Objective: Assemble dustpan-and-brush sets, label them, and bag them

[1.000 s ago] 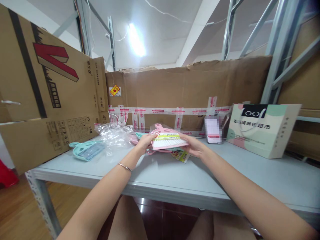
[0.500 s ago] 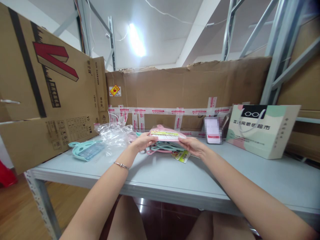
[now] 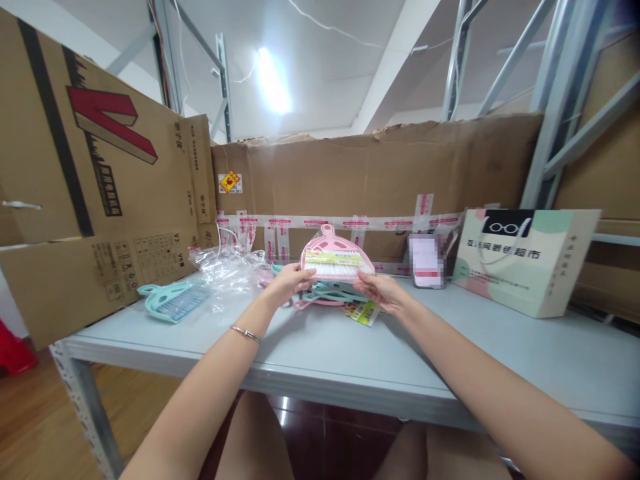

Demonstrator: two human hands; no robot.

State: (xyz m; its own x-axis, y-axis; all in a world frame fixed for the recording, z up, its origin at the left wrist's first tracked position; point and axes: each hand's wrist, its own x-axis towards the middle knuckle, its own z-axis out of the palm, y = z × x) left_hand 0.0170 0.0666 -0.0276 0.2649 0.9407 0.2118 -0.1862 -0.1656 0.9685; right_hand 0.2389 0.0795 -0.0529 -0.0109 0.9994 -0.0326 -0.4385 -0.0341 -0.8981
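Note:
A pink dustpan and brush set [image 3: 336, 257], with white bristles and a yellow label, is held up in both hands over the table. Its handle points up and away from me. My left hand [image 3: 290, 280] pinches the lower left corner, and my right hand [image 3: 383, 292] grips the lower right corner. Just beneath lies a pile of teal and pink dustpan sets [image 3: 333, 293], partly hidden by the held one, with a yellow-green tag [image 3: 363, 313] sticking out at the right. Further left, a teal dustpan and brush set [image 3: 175, 301] lies on the table.
Crumpled clear plastic bags [image 3: 227, 270] lie beside the teal set. A phone [image 3: 427, 261] leans upright against the cardboard at the back, left of a printed paper bag [image 3: 520, 260]. A large carton [image 3: 115, 160] stands at the left. The grey table [image 3: 400, 353] has a metal front edge.
The pink dustpan set has tilted up, so its handle now rises and its face with label and bristles shows more fully. Both hands keep hold at nearly the same spot.

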